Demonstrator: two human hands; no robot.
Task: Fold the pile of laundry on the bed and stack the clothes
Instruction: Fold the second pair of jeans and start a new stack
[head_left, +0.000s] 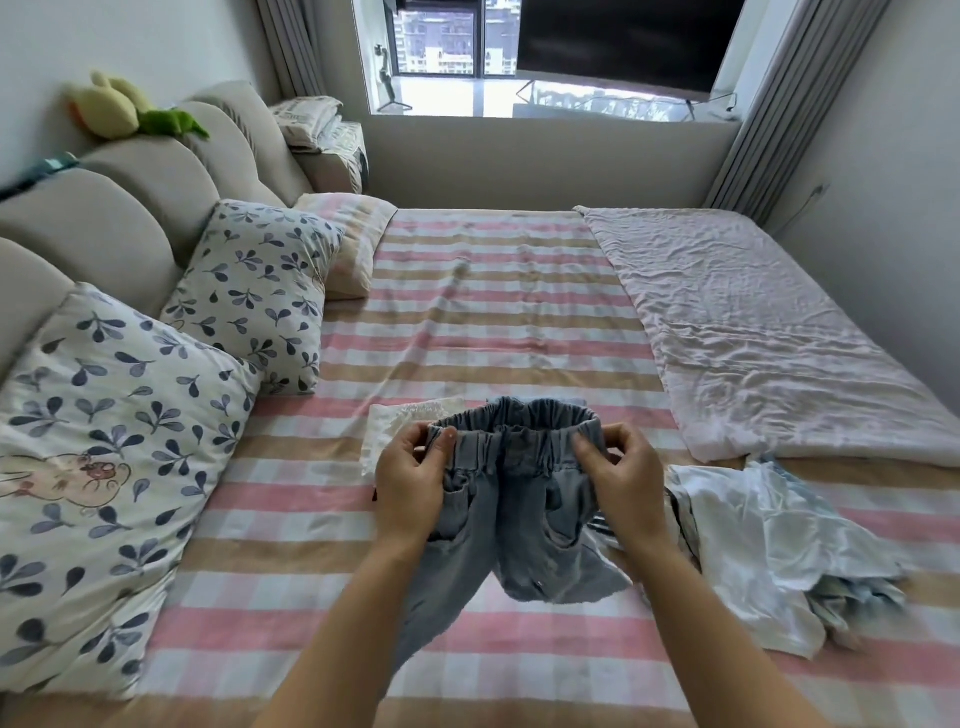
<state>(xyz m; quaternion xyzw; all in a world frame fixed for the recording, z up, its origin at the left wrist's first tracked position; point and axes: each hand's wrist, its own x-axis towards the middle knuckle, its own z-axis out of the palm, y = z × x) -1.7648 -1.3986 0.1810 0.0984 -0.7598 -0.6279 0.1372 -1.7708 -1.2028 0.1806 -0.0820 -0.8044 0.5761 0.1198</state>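
Observation:
A small pair of light blue denim trousers (519, 525) with an elastic waistband hangs above the bed, its legs drooping towards me. My left hand (410, 488) pinches the left end of the waistband and my right hand (623, 483) pinches the right end, holding the band stretched open. Behind my left hand lies a folded white garment (400, 415) on the striped sheet, partly hidden. To the right, a crumpled pile of white and pale blue clothes (763, 551) rests on the bed.
The bed (493, 322) has a pink, beige and white striped sheet. Leaf-print pillows (130, 436) line the left side against a padded headboard. A crumpled pale blanket (753, 332) covers the right side. A window ledge lies beyond the far edge.

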